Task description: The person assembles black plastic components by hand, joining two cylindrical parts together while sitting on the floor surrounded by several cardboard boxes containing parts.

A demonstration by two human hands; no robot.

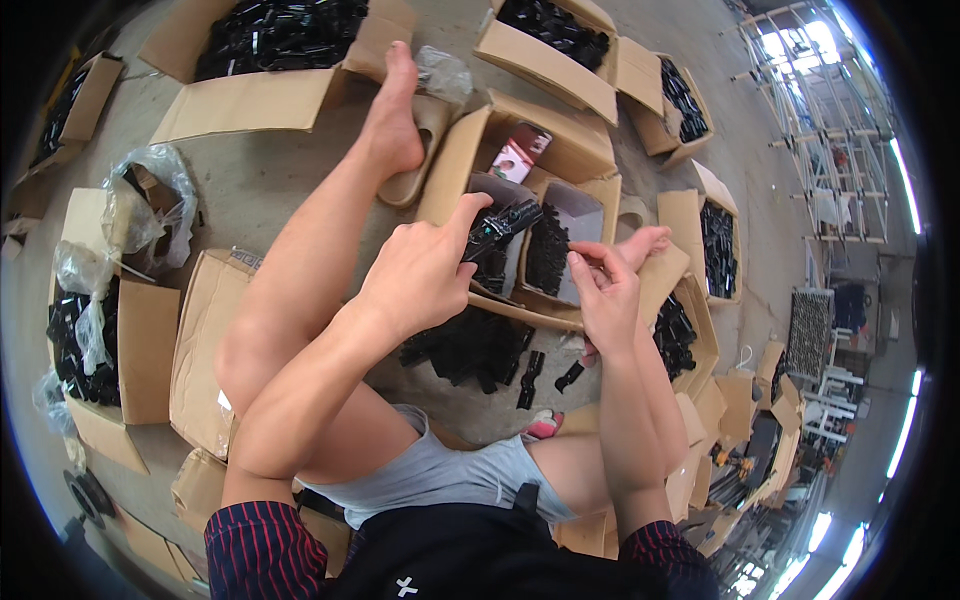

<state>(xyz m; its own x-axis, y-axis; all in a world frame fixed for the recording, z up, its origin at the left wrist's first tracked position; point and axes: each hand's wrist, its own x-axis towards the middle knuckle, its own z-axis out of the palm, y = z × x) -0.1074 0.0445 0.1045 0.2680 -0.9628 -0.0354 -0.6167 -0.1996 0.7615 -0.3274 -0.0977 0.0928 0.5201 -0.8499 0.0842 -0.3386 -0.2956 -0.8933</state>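
Note:
My left hand (415, 270) is closed around a black plastic part (505, 225), perhaps more than one, above an open cardboard box (458, 165). My right hand (608, 305) hovers at the box's right side, thumb and fingertips pinched together; anything between them is too small to make out. Inside the box, small black pieces (547, 245) fill a light-walled compartment, and another compartment is partly hidden by my left hand. A red and white packet (521, 152) leans at the box's far side. Black parts (470, 348) lie heaped on the floor between my legs.
Two loose black pieces lie beside the heap, one a long strip (531, 380). Cartons of black parts surround me, including a large one (250, 105) at the far left. Clear plastic bags (150, 200) lie at left. Metal racks (820, 130) stand at right. My legs flank the box.

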